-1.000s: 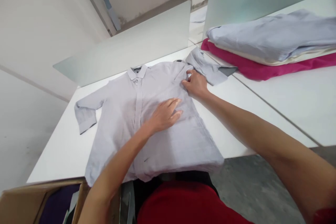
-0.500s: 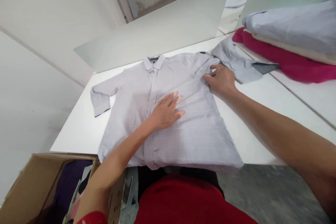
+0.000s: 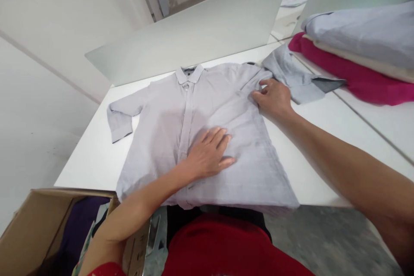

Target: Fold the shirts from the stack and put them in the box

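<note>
A light grey button-up shirt [image 3: 164, 125] lies front side up on a white table [image 3: 87, 151], its collar at the far side and its hem over the near edge. My left hand [image 3: 210, 153] rests flat on the lower front, right of the button strip, fingers outstretched. At the shirt's right armpit, my right hand [image 3: 271, 97] pinches the fabric between thumb and fingers. The right sleeve [image 3: 287, 73] spreads out beyond that hand, showing a dark cuff lining. The left sleeve bends down at the elbow.
Folded garments, grey [image 3: 365, 30] over cream and magenta [image 3: 349, 73], are stacked at the right. A frosted panel [image 3: 200, 30] stands along the table's back edge. An open cardboard box [image 3: 42, 224] with clothes sits below the table at the left.
My left hand has slid down the shirt front toward the hem, still flat. My right hand keeps its pinch at the armpit. The view has shifted slightly.
</note>
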The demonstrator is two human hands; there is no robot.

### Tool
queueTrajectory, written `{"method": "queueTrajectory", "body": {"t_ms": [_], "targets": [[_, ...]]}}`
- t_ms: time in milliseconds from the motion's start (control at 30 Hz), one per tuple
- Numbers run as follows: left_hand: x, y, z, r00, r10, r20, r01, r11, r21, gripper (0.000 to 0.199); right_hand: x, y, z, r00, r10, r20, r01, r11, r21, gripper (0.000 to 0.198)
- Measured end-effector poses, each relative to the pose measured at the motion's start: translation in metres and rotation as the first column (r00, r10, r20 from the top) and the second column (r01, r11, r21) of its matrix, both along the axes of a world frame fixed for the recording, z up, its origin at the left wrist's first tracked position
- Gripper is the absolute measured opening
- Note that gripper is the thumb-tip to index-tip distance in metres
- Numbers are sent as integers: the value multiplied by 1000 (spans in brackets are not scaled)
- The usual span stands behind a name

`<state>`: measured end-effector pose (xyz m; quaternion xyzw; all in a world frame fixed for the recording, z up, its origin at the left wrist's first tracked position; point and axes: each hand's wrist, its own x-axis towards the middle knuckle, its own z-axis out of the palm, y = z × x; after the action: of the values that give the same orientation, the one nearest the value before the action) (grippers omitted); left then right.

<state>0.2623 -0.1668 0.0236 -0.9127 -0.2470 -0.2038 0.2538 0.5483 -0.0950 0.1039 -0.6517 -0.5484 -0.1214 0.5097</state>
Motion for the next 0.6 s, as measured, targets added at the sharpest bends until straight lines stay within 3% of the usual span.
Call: {"method": "queueTrajectory", "body": {"t_ms": [133,233,367,433,500,533,600], "targets": [[3,-18,0,999,-43,-14,42,998,-52,46,-3,-4,1,1000,-4,7,4,1000,3,48],[3,-34,2,994,-101,-39,93,981,-170,33,-7,-8,3,1000,-24,4,24,1000,-17,50],[-6,-41,17,968,-225,107,249,867,-432,21,-11,-12,4,999,-44,-1,44,998,-40,49],[-15,-30,31,962,-89,259,198,878,-435,18,-12,-13,5,999,-48,-3,47,998,-40,48],[-28,-8,49,905,168,390,-3,921,-389,17,-14,-15,6,999,-45,-6,45,998,-40,47],[-35,6,58,852,296,432,-127,917,-377,15,-14,-16,6,999,-45,-7,45,998,-42,48],[-47,35,72,733,490,472,-321,861,-396,14,-16,-18,7,999,-47,-9,47,998,-49,50]]}}
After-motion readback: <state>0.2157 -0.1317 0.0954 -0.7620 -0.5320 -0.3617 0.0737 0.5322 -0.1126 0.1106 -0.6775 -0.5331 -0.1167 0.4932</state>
